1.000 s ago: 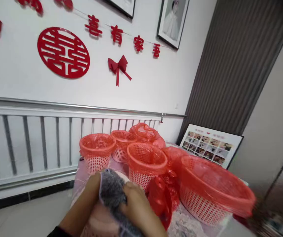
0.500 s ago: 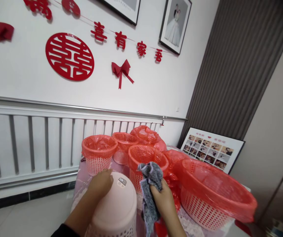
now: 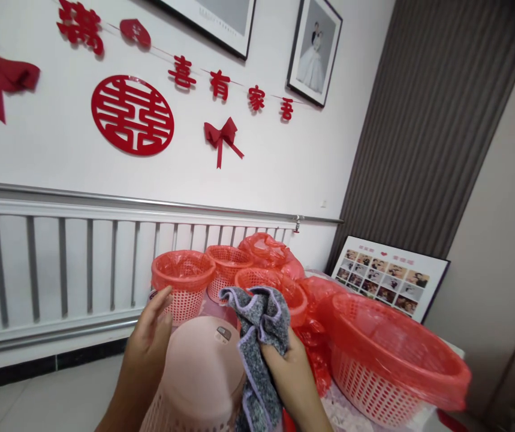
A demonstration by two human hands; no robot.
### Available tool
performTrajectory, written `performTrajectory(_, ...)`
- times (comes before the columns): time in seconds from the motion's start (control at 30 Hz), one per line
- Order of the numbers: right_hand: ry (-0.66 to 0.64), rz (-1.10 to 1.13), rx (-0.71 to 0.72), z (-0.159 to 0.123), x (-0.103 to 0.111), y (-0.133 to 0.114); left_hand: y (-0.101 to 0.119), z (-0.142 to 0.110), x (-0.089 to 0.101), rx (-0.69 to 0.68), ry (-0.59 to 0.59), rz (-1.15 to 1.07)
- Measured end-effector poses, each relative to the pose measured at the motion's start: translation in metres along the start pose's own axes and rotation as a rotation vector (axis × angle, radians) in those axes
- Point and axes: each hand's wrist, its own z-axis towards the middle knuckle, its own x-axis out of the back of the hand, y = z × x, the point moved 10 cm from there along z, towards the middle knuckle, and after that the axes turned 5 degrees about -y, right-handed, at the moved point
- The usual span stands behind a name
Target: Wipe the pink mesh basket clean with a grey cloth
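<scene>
A pale pink perforated basket stands upside down in front of me, a small label on its base. My right hand grips a grey cloth with lilac edging, which hangs over the right side of the basket. To the left of the basket my left hand is raised, its fingers stretched out and nothing in them. Behind the upturned basket are several upright baskets lined with red plastic bags, among them a left one, a back one and one partly hidden by the cloth.
A large red-lined basket stands at the right of the cloth-covered table. Red plastic bags bunch beside it. A white radiator runs along the wall at left. A photo board leans behind, at right.
My left hand has come off the upturned basket's base and moved left, its fingers opening out. The cloth in my right hand has shifted left and up, nearer the basket.
</scene>
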Motion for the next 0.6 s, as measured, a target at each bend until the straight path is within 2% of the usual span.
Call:
performTrajectory(0.07, -0.081, -0.024, 0.012, -0.002, -0.021, -0.007, 0.012, -0.028, 0.009, -0.093, 0.014, -0.026)
performTrajectory(0.13, -0.184, -0.069, 0.075, -0.008, -0.047, -0.020, 0.018, -0.048, 0.007, -0.202, -0.013, 0.001)
performTrajectory(0.23, -0.451, -0.111, 0.118, -0.026, -0.091, -0.026, 0.011, -0.059, -0.015, -0.346, -0.140, 0.146)
performTrajectory(0.3, -0.597, -0.062, 0.057, -0.034, -0.104, -0.017, -0.007, -0.056, -0.032, -0.356, -0.254, 0.278)
performTrajectory(0.37, -0.597, 0.026, -0.003, -0.028, -0.094, -0.002, -0.026, -0.050, -0.049, -0.302, -0.369, 0.409)
performTrajectory(0.43, -0.453, 0.072, -0.006, -0.008, -0.068, 0.016, -0.037, -0.048, -0.063, -0.220, -0.464, 0.565)
performTrajectory(0.5, -0.270, 0.021, 0.023, 0.015, -0.040, 0.037, -0.040, -0.050, -0.075, -0.097, -0.560, 0.754)
performTrajectory(0.57, -0.157, -0.060, 0.033, 0.033, -0.028, 0.062, -0.038, -0.055, -0.084, 0.042, -0.644, 0.908)
performTrajectory(0.6, -0.146, -0.078, 0.021, 0.040, -0.029, 0.075, -0.035, -0.058, -0.088, 0.091, -0.682, 0.955)
